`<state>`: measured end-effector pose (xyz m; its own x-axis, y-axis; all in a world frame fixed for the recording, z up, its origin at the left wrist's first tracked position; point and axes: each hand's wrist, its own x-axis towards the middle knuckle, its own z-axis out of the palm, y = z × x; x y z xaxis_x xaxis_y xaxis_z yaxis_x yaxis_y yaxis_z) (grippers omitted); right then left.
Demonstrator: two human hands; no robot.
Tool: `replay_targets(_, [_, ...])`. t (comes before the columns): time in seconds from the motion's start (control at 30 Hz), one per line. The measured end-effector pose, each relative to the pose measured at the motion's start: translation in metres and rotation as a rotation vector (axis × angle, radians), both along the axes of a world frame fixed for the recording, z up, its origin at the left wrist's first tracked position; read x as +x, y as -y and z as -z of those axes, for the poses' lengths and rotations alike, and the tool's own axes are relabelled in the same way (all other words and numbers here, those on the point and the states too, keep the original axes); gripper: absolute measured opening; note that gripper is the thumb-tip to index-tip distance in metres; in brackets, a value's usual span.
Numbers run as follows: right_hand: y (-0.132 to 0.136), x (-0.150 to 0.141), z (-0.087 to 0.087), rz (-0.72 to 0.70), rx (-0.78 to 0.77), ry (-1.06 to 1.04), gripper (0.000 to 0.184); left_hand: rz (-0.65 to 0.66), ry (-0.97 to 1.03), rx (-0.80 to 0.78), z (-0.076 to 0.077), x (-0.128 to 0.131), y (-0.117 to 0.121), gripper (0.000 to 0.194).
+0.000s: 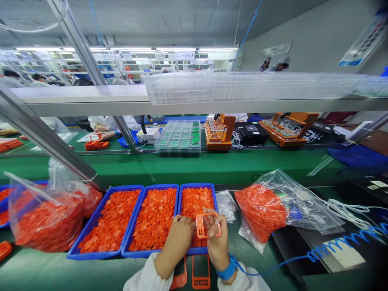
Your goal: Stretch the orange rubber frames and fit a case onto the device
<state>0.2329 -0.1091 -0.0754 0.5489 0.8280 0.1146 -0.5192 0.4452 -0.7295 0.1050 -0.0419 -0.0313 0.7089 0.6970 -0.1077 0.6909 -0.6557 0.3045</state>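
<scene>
My right hand (217, 241), with a blue strap at its wrist, holds an orange plastic frame (200, 226) with a large rectangular opening, raised over the rightmost blue tray (181, 198). Beside it, my left hand (179, 235) hovers at the same tray with its fingers curled in; anything in them is hidden. Small orange plastic pieces (197, 200) fill that tray. Two more orange parts lie on the green mat below my hands: a frame with cutouts (201, 281) and another orange piece (181, 279) partly covered by my left sleeve.
Two more blue trays (123, 247) of orange pieces stand to the left, near a bulging plastic bag (50, 222). Another bag of orange pieces (262, 210) lies right. A coiled blue cord (330, 246) runs from my wrist. Orange fixtures (220, 133) stand behind; co-workers sit beyond.
</scene>
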Motion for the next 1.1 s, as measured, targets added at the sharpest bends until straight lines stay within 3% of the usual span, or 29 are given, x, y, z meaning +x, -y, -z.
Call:
replay_targets(0.27, [0.000,-0.001,0.000,0.019,0.013,-0.003,0.055,0.036,0.045,-0.048,0.000,0.002,-0.004,0.026])
replay_targets(0.43, [0.001,0.000,-0.001,0.006,0.013,0.012,0.054,-0.036,0.170,-0.065,0.000,-0.009,-0.002,0.034])
replay_targets(0.6, [0.002,0.000,0.001,0.002,0.015,0.013,0.054,-0.202,0.759,-0.316,-0.001,-0.034,0.003,0.025])
replay_targets(0.73, [0.001,0.000,0.003,-0.013,0.018,0.015,0.054,-0.320,1.023,-0.646,-0.001,-0.041,0.011,0.036])
replay_targets(0.83, [0.001,0.000,0.003,-0.007,0.013,0.025,0.054,-0.426,1.124,-0.797,0.005,-0.039,0.016,0.042])
replay_targets(0.93, [0.002,0.000,0.004,-0.004,0.013,0.038,0.054,-0.529,1.141,-0.849,0.014,-0.037,0.019,0.047])
replay_targets(1.1, [0.002,0.001,0.005,-0.005,0.014,0.055,0.054,-0.530,1.086,-0.822,0.014,-0.036,0.019,0.051])
